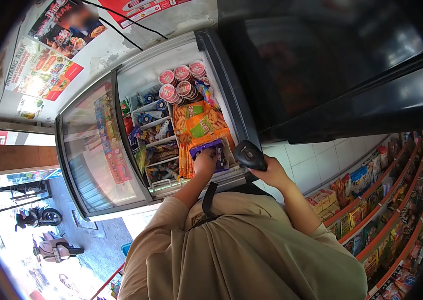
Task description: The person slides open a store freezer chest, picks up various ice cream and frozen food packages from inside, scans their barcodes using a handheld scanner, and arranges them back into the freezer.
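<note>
My left hand (pixel 204 162) reaches into the open side of a chest freezer (pixel 229 85), its fingers closed on a purple packet (pixel 210 146). Orange bags of frozen snacks (pixel 199 120) lie just beyond it, with pink-lidded cups (pixel 184 80) stacked at the far end. White dividers separate wrapped ice creams (pixel 156 127) beside the bags. My right hand (pixel 271 172) grips a black handheld scanner (pixel 250 155) near the freezer's right edge. The fingertips under the scanner are hidden.
The freezer's glass lid (pixel 96 150) covers its left part. Shelves of packaged goods (pixel 381 215) curve along the right. A dark cabinet (pixel 331 75) stands at upper right. Motorbikes (pixel 56 249) are outside at lower left. Posters (pixel 46 67) hang on the wall.
</note>
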`<action>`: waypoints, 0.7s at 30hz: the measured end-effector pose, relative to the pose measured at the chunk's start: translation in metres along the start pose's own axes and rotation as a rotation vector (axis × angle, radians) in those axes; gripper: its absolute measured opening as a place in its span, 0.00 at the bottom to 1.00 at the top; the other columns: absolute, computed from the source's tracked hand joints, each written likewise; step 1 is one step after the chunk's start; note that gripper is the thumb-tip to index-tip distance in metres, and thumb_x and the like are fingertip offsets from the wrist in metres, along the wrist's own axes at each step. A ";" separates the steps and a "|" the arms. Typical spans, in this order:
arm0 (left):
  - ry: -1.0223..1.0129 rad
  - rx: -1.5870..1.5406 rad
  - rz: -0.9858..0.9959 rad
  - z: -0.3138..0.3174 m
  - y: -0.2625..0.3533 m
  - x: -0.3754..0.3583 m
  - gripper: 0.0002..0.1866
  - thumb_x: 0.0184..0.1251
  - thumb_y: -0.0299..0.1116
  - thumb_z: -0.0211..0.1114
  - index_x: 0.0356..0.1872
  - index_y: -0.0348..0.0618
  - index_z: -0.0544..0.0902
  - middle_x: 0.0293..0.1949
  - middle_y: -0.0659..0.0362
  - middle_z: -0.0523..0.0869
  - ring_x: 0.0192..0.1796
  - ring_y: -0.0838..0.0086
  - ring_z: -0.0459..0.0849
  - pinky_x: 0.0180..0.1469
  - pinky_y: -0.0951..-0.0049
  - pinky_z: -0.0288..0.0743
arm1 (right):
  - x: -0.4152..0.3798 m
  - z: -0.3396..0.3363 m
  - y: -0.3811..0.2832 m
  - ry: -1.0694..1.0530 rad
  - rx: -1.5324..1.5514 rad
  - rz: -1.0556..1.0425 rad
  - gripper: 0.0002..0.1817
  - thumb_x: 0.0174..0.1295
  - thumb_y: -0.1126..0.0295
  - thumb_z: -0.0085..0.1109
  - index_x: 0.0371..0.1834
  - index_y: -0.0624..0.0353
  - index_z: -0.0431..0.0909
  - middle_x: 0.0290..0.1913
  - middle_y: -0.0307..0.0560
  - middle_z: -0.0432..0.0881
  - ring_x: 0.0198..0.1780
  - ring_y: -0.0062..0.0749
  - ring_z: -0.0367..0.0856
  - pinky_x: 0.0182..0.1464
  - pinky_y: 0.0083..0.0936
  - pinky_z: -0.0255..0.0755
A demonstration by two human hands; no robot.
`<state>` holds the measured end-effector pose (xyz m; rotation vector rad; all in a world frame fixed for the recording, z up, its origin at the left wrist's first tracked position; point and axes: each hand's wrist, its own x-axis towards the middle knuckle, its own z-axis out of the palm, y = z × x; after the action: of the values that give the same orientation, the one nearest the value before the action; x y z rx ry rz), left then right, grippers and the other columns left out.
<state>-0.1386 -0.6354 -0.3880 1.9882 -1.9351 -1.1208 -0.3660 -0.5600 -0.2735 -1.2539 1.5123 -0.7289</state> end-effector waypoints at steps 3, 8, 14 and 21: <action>-0.007 -0.022 -0.025 0.001 0.004 0.001 0.19 0.52 0.45 0.69 0.41 0.44 0.80 0.35 0.55 0.86 0.42 0.62 0.84 0.42 0.63 0.75 | -0.001 0.001 0.003 -0.002 -0.006 -0.017 0.19 0.47 0.67 0.67 0.43 0.62 0.78 0.37 0.55 0.83 0.40 0.43 0.82 0.45 0.30 0.72; -0.012 0.192 -0.014 -0.005 0.016 -0.010 0.20 0.52 0.45 0.68 0.41 0.43 0.76 0.36 0.54 0.85 0.41 0.58 0.83 0.42 0.60 0.75 | -0.001 0.002 0.009 -0.009 -0.042 -0.026 0.20 0.47 0.65 0.66 0.43 0.61 0.78 0.37 0.57 0.83 0.40 0.47 0.82 0.45 0.31 0.73; 0.059 0.302 0.489 -0.017 -0.014 -0.014 0.20 0.55 0.35 0.64 0.51 0.53 0.74 0.42 0.53 0.77 0.42 0.55 0.80 0.42 0.57 0.75 | 0.002 0.003 0.006 -0.027 -0.046 -0.036 0.20 0.47 0.65 0.66 0.43 0.61 0.78 0.36 0.56 0.83 0.41 0.49 0.82 0.44 0.32 0.73; 0.036 0.694 0.632 -0.014 -0.016 -0.023 0.30 0.59 0.34 0.59 0.63 0.77 0.68 0.42 0.51 0.73 0.46 0.57 0.78 0.42 0.57 0.75 | 0.005 0.005 0.001 -0.050 -0.094 -0.045 0.21 0.47 0.64 0.67 0.44 0.60 0.77 0.37 0.56 0.83 0.41 0.49 0.82 0.44 0.33 0.73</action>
<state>-0.1146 -0.6176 -0.3784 1.3646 -2.8842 -0.2660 -0.3613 -0.5634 -0.2770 -1.3709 1.4961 -0.6576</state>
